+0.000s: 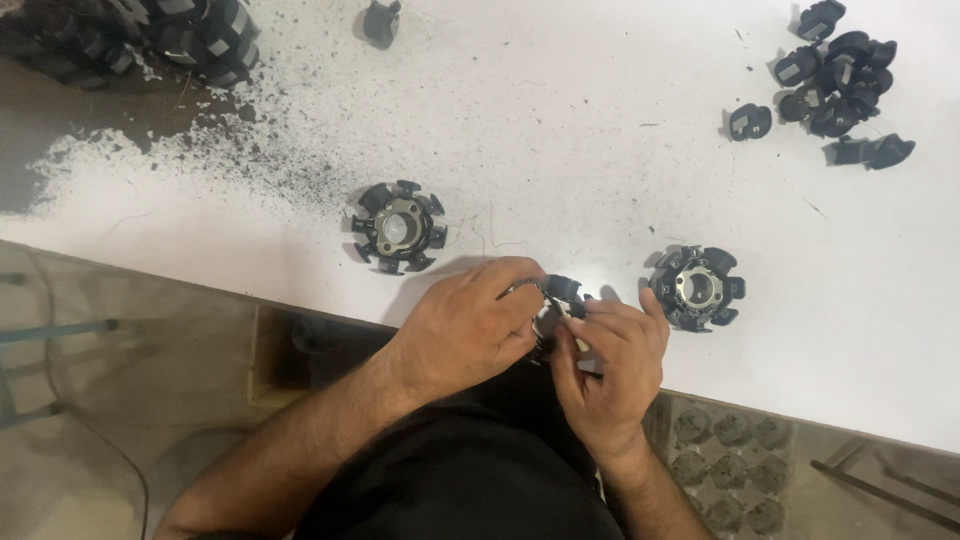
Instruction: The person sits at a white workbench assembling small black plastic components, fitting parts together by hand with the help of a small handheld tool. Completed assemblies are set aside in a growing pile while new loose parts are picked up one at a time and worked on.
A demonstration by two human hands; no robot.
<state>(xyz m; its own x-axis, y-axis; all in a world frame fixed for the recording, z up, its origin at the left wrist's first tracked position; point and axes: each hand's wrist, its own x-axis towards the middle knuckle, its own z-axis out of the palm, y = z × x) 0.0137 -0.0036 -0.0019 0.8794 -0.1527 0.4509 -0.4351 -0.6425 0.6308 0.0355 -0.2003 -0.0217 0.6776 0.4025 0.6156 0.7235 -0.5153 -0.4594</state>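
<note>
Both hands meet at the near edge of a white table (600,170). My left hand (465,325) and my right hand (612,365) together grip a round metal core fitted with black plastic pieces (558,300), mostly hidden by the fingers. Two like assemblies lie on the table: one ring-shaped core with black pieces (396,227) beyond my left hand, another (698,288) just right of my right hand.
A heap of loose black plastic pieces (840,80) lies at the far right, one single piece (381,20) at the far middle. More dark parts (190,35) pile up at the far left beside dark dust. A grey moulded tray (730,465) sits below the table edge.
</note>
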